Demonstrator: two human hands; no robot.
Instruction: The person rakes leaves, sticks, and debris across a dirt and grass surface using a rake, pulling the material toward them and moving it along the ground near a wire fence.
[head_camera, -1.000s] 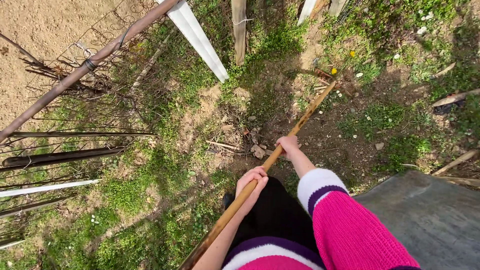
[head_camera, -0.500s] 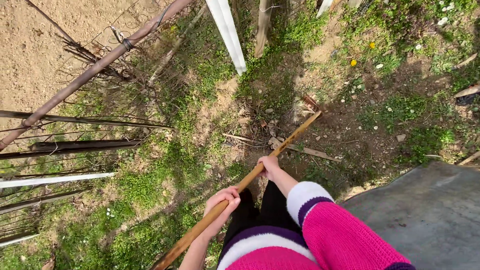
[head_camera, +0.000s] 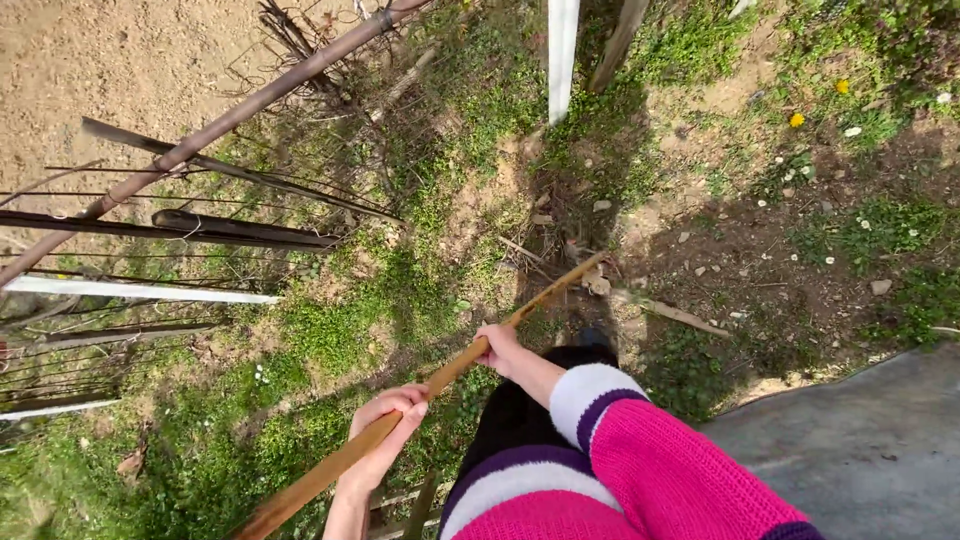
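Holding a long wooden handle (head_camera: 470, 362) with both hands, I look down at it from the head view, the only view I have. My right hand (head_camera: 500, 347) is further along, fingers closed around the wood, and the pink sleeve (head_camera: 650, 460) with white and purple bands runs back from it. My left hand (head_camera: 388, 425) is nearer to my body, wrapped around the handle too. So both grips are pressed together on the same handle, well apart from each other.

The handle goes slanted from the lower left edge of the picture up to the ground (head_camera: 720, 240) ahead of me, where its far end reaches the bare soil and dry stalks. What is fixed at this end I cannot tell; it is hidden in the shadow.

I judge the wood is stiff and does not bend, dry and a little rough, so it should not slip. It looks rather light, with more weight perhaps at the far end. The two hands apart seems to me the good hold: one guides, one pushes.

To the left stand a rusty pipe (head_camera: 230, 120), wires and a white slat (head_camera: 140, 291). Grass (head_camera: 330, 330) grows around, and a grey slab (head_camera: 860, 440) lies at the right.
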